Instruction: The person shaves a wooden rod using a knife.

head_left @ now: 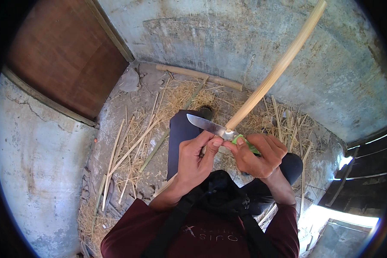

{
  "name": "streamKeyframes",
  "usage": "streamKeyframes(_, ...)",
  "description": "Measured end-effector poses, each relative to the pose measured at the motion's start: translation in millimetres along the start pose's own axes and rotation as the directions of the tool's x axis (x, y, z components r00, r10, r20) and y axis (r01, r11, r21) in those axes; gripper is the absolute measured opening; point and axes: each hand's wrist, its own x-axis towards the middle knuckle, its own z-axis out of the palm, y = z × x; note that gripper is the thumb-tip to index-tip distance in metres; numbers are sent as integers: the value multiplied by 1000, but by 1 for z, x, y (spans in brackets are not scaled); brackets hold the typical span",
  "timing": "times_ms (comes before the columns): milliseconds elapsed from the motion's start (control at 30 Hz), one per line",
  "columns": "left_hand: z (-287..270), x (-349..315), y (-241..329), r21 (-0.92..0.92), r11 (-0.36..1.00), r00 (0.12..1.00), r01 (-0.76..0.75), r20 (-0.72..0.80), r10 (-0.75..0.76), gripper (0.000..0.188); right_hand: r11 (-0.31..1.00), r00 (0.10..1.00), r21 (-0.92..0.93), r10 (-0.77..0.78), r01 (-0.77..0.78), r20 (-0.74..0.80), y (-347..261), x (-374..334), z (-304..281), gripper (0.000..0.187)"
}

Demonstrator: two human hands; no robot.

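The right hand (258, 157) grips a green-handled knife (210, 127), its blade against the near end of a pale bamboo stick (273, 75); left hand (193, 161) fingers pinch that end. Shaving seems underway; next calls for a controlled stroke.

Soft, even daylight fills the scene; harsh glare burns out the lower right opening. Fisheye bending and dark vignetting ring the edges.

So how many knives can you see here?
1. The knife is at the centre, its green handle gripped in the right hand, blade pointing left against the end of the pale cane, with the left hand beside it. Others may be hidden under the straw.
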Motion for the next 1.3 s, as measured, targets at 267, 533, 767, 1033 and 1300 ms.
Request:
streamKeyframes(267,-3,2,0,19,999,1000,-26,9,26,20,1000,1000,-26,6,-5,29,1,0,-2,28)
streamKeyframes(533,-24,-23,-3,49,991,991,128,32,-130,34,824,811,-77,529,-562,-250,94,14,-44,22)
streamKeyframes(767,-26,-7,2,-41,987,968,153,207,-141,33,803,811,254,576,-539,-99,43,-1,-31,28)
streamKeyframes(1033,-20,-4,8,-160,969,944,190,300,-136,29,966,985,194,161,-169,56,3,3,-9,37)
streamKeyframes(1300,-23,-6,-2,-212,955,914,205,390,-110,36,963,987,225,128,-147,97,-5,-7,-6,36)
